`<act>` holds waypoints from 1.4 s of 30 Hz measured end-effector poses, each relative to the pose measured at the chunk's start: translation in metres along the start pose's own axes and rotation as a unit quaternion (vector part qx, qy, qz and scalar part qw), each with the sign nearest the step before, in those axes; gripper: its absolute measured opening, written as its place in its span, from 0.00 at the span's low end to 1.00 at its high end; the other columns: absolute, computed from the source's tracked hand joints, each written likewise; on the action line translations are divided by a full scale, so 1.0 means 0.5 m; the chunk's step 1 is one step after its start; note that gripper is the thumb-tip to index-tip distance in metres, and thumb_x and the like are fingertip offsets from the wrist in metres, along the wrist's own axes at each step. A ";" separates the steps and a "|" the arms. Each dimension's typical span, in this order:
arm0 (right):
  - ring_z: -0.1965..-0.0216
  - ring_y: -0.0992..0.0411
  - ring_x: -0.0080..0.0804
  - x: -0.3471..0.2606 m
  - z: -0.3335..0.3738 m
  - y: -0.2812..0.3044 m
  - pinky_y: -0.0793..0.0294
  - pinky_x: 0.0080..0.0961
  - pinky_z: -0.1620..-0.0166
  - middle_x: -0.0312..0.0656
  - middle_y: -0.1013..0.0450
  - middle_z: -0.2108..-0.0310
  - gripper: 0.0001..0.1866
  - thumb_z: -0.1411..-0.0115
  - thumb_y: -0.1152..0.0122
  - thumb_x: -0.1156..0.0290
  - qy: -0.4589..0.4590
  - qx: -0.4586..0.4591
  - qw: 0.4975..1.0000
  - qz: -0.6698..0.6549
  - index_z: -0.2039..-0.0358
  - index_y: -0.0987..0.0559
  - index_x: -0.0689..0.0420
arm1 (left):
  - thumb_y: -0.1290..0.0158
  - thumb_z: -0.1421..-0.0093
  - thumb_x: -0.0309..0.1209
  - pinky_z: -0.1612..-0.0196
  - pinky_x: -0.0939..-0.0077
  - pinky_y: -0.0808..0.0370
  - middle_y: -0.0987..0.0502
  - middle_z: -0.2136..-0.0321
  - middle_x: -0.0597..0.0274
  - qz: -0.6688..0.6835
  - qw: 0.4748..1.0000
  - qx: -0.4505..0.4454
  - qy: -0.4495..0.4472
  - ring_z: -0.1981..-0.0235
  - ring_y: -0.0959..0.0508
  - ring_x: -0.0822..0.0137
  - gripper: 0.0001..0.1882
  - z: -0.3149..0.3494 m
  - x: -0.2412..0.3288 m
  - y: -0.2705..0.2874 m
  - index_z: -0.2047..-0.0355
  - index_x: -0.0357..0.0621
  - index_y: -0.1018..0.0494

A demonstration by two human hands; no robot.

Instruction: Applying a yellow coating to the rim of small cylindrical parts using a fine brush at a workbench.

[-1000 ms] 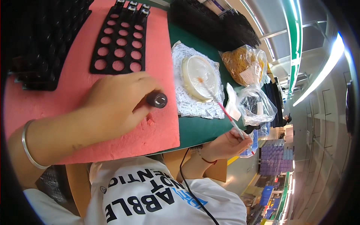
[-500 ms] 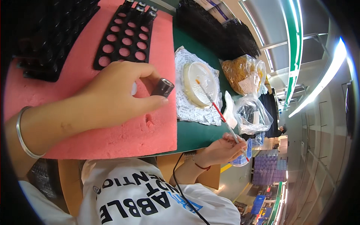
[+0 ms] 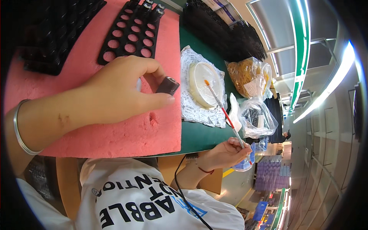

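Note:
My left hand (image 3: 126, 90) is closed over the pink foam, pinching a short dark cylinder (image 3: 168, 86) with a metallic end between thumb and fingers. Something pale shows behind the thumb, too hidden to name. To the right, my right hand (image 3: 227, 153) grips a thin paintbrush (image 3: 227, 115) by the rear part of its grey and red handle. Its orange bristles are over a round, pale dish (image 3: 193, 92); whether they touch its contents I cannot tell. A black tray (image 3: 130, 48) with rows of round holes lies beyond my left hand. Several similar cylinders (image 3: 155, 14) stand at its far end.
The pink foam slab (image 3: 96, 138) covers the left of the green table (image 3: 191, 140). Printed white paper (image 3: 191, 115) lies under the dish. Black trays (image 3: 57, 34) are stacked far left. Clear bags (image 3: 249, 78) and a dark bristly pile (image 3: 222, 34) stand at right and back.
The brush tip has shifted slightly to the right over the dish. My left hand still holds the cylinder, turned a little. The whole view has moved slightly.

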State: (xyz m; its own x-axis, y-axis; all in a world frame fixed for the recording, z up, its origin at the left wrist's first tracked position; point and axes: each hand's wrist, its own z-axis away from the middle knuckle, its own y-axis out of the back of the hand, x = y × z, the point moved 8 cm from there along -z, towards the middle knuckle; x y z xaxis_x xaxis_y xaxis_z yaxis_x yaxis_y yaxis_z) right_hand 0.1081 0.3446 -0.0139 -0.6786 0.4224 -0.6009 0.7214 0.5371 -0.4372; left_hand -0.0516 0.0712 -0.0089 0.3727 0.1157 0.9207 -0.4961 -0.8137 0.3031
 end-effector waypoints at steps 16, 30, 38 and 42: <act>0.78 0.36 0.16 0.015 0.023 -0.018 0.39 0.11 0.73 0.31 0.30 0.72 0.11 0.43 0.53 0.62 -0.082 -0.130 0.948 -0.277 0.76 0.35 0.54 | 0.41 0.57 0.36 0.67 0.81 0.32 0.28 0.74 0.61 0.015 0.997 -0.027 0.070 0.72 0.29 0.74 0.18 0.003 -0.009 -0.003 0.71 0.36 0.32; 0.75 0.35 0.17 0.012 0.028 -0.026 0.39 0.14 0.73 0.31 0.31 0.72 0.10 0.44 0.51 0.62 -0.075 -0.200 0.952 -0.221 0.76 0.36 0.54 | 0.42 0.56 0.34 0.66 0.82 0.32 0.27 0.75 0.62 0.017 0.998 -0.036 0.053 0.72 0.28 0.74 0.15 0.002 -0.008 -0.007 0.73 0.36 0.31; 0.75 0.35 0.17 0.009 0.029 -0.029 0.37 0.12 0.73 0.31 0.33 0.74 0.11 0.44 0.51 0.62 -0.059 -0.201 0.961 -0.181 0.76 0.36 0.54 | 0.42 0.56 0.33 0.65 0.81 0.32 0.27 0.74 0.60 0.005 0.999 -0.035 0.030 0.71 0.28 0.73 0.14 0.000 -0.004 -0.006 0.72 0.36 0.31; 0.75 0.35 0.17 0.010 0.030 -0.032 0.36 0.11 0.72 0.31 0.34 0.75 0.10 0.43 0.52 0.63 -0.058 -0.192 0.964 -0.176 0.75 0.36 0.55 | 0.43 0.55 0.31 0.64 0.81 0.32 0.27 0.74 0.60 0.003 0.999 -0.043 0.020 0.70 0.28 0.72 0.13 -0.001 -0.005 -0.006 0.71 0.36 0.30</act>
State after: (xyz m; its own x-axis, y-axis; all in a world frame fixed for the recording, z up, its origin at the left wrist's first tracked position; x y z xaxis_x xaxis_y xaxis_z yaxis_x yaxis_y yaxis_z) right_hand 0.0953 0.3275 -0.0201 -0.8353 0.0924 -0.5420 0.3311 0.8716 -0.3616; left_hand -0.0517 0.0736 -0.0120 0.3381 0.1354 0.9313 -0.5640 -0.7631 0.3157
